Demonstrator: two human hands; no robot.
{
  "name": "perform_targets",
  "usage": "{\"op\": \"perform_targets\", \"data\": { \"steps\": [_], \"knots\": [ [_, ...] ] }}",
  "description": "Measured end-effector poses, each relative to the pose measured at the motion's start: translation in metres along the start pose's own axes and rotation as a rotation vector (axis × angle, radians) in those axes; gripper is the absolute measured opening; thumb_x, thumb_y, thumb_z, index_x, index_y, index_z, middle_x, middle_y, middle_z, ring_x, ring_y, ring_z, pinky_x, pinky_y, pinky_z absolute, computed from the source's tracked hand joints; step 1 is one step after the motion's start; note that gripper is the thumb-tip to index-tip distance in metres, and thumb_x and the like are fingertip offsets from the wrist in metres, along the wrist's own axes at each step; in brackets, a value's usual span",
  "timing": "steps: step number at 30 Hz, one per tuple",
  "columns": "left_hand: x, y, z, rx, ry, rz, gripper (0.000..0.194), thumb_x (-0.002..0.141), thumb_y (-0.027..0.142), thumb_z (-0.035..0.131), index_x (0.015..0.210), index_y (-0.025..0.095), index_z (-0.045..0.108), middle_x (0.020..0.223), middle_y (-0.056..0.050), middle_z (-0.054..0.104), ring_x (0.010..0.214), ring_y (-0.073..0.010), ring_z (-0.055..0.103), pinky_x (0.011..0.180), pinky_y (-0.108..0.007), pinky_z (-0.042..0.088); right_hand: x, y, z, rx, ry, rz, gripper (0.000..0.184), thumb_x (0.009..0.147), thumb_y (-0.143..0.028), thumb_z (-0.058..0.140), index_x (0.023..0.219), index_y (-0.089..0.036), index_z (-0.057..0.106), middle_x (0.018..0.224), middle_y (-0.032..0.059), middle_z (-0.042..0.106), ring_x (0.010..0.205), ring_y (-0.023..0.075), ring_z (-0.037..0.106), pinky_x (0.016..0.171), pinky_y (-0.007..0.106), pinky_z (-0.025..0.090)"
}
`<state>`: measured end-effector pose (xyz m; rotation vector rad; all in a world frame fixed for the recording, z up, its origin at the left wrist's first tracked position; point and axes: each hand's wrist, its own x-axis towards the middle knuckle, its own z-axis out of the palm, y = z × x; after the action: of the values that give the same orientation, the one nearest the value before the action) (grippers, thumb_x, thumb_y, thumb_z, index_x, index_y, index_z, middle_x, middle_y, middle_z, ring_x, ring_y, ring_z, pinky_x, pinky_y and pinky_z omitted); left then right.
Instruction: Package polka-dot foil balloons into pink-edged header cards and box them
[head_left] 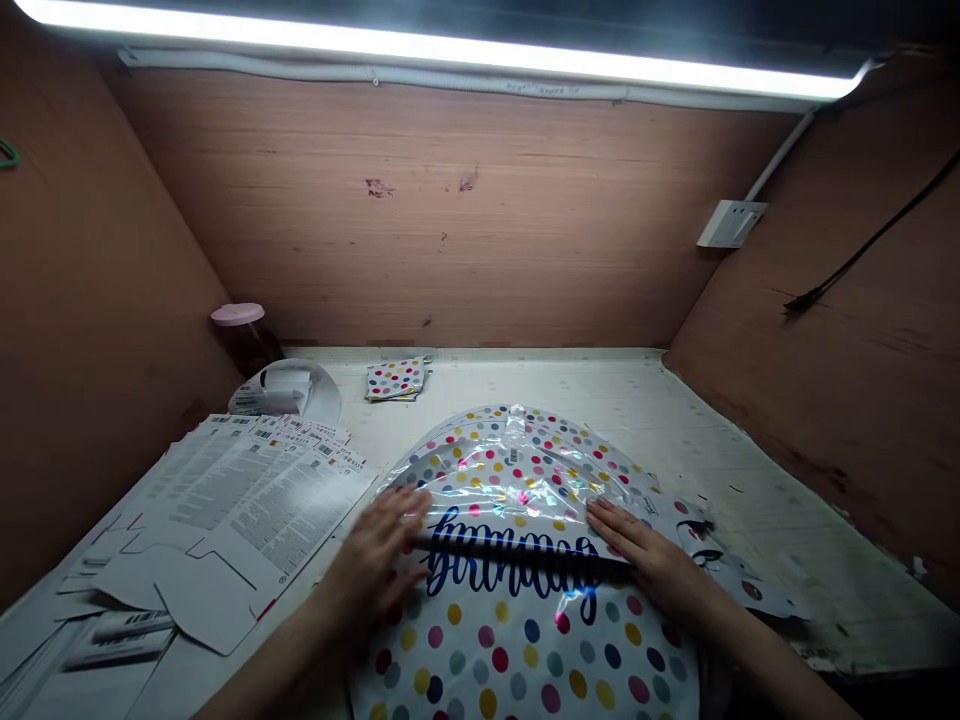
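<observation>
A flat foil balloon (pixel 517 640) with multicoloured dots and dark blue script lettering lies at the front of the table. A fold or dark crease runs across the lettering. My left hand (pixel 379 550) is at the balloon's left side, slightly blurred, with fingers stretched out and thumb apart. On the right, my right hand (pixel 637 545) rests flat on the foil, fingers extended and close together. More dotted foil spreads out behind and to the right of the balloon, beyond my right hand.
Printed card sheets (pixel 262 490) are fanned out on the left. Behind them stand a roll of labels (pixel 285 390) and a jar with a pink lid (pixel 238 314). A small folded dotted foil stack (pixel 396 379) lies at the back. Wooden walls enclose the table (pixel 600 385); a black cable (pixel 862 245) hangs right.
</observation>
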<state>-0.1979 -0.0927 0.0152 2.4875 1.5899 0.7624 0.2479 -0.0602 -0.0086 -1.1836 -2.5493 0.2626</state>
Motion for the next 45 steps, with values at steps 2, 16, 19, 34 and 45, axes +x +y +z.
{"op": "perform_targets", "data": {
  "steps": [2, 16, 19, 34, 45],
  "knots": [
    [0.005, 0.008, 0.012, 0.087, -0.125, 0.133, 0.061, 0.088, 0.031, 0.058, 0.146, 0.028, 0.04, 0.145, -0.007, 0.051, 0.133, -0.0304, 0.047, 0.112, -0.052, 0.037, -0.002, 0.001, -0.002, 0.034, 0.003, -0.018, 0.056, 0.097, -0.009, 0.033, 0.149, -0.032, 0.035, 0.152, 0.0003, 0.04, 0.142, 0.0201, 0.034, 0.115, 0.042, 0.038],
    [0.005, -0.068, -0.011, -0.179, -0.187, 0.134, 0.042, 0.087, 0.013, 0.046, 0.122, 0.029, 0.065, 0.123, -0.005, 0.067, 0.128, -0.0244, 0.053, 0.116, -0.054, 0.032, -0.02, 0.026, -0.011, 0.376, 0.112, 0.047, 0.049, 0.086, -0.007, 0.044, 0.125, -0.028, 0.066, 0.134, 0.0033, 0.061, 0.126, 0.0212, 0.056, 0.107, 0.041, 0.048],
    [0.009, -0.077, -0.014, -0.232, -0.226, 0.132, 0.028, 0.088, 0.018, 0.053, 0.106, 0.026, 0.072, 0.126, -0.007, 0.066, 0.136, -0.0283, 0.045, 0.116, -0.058, 0.029, -0.021, 0.031, -0.011, 0.462, 0.095, 0.056, 0.041, 0.084, -0.013, 0.05, 0.119, -0.024, 0.069, 0.131, 0.0078, 0.063, 0.122, 0.0249, 0.059, 0.105, 0.043, 0.049],
    [0.038, -0.078, -0.035, -0.571, -0.449, -0.008, 0.014, 0.086, 0.035, 0.064, 0.087, 0.021, 0.063, 0.139, -0.008, 0.058, 0.146, -0.0319, 0.026, 0.119, -0.061, 0.012, -0.002, 0.026, -0.042, 0.71, -0.107, 0.284, 0.003, 0.08, -0.022, 0.059, 0.082, -0.021, 0.06, 0.129, 0.0108, 0.063, 0.127, 0.0299, 0.052, 0.106, 0.044, 0.041],
    [0.104, -0.072, 0.01, -0.159, -0.028, -0.585, 0.03, 0.096, 0.044, 0.029, 0.102, 0.021, 0.047, 0.085, -0.006, 0.067, 0.086, -0.0251, 0.066, 0.076, -0.033, 0.05, 0.079, 0.035, -0.028, 0.153, 0.019, 0.823, 0.032, 0.1, -0.036, 0.024, 0.101, -0.019, 0.051, 0.101, 0.0107, 0.067, 0.095, 0.023, 0.064, 0.084, 0.033, 0.049]
  ]
}}
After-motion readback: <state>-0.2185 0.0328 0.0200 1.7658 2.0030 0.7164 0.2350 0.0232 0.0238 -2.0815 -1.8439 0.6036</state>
